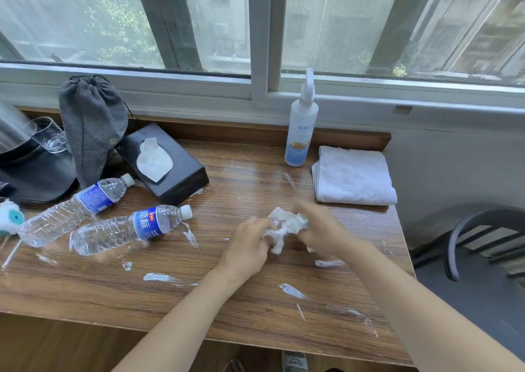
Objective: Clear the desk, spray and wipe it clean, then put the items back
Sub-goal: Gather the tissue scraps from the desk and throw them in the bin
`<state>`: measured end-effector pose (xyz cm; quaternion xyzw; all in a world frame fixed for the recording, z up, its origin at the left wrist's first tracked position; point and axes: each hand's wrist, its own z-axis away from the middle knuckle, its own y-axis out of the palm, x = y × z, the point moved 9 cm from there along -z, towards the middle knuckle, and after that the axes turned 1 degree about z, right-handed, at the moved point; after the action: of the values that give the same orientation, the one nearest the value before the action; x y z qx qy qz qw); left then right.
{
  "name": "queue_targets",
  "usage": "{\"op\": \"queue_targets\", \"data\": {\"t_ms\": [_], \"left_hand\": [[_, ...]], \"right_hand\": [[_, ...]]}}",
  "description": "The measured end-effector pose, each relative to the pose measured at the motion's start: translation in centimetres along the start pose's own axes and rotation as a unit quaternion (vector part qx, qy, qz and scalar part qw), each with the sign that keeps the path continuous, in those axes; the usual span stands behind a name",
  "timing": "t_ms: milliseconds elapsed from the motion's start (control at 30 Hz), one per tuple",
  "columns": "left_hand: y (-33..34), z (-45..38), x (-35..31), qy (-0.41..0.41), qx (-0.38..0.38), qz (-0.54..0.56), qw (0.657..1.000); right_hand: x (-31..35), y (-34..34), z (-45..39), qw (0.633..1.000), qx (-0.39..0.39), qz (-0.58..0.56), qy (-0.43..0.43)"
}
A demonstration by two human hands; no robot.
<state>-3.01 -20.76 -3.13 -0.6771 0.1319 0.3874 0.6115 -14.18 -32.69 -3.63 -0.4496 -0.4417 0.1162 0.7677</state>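
Observation:
Over the middle of the wooden desk, my left hand and my right hand both grip a crumpled white tissue held between them. White smears streak the desk top. A white spray bottle stands upright at the back. A folded white towel lies to its right. Two clear water bottles lie on their sides at the left. A black tissue box with a tissue poking out sits behind them.
A grey drawstring bag stands at the back left beside a glass on a black tray. A small white and teal object lies at the left edge. A dark chair stands to the right. The window sill runs behind.

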Motion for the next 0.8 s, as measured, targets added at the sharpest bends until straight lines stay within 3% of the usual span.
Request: {"op": "queue_targets", "data": {"t_ms": [167, 333, 800], "left_hand": [[-4.9, -1.8, -1.9, 0.004, -0.055, 0.036, 0.998], [-6.6, -2.1, -4.2, 0.023, -0.047, 0.079, 0.996], [4.3, 0.8, -12.7, 0.122, 0.105, 0.145, 0.976]], "right_hand": [[2.4, -4.0, 1.1, 0.995, -0.082, -0.053, -0.022], [3.2, -6.5, 3.3, 0.988, -0.147, -0.048, 0.013], [-2.3, -7.2, 17.0, 0.942, -0.267, -0.037, 0.2]]}}
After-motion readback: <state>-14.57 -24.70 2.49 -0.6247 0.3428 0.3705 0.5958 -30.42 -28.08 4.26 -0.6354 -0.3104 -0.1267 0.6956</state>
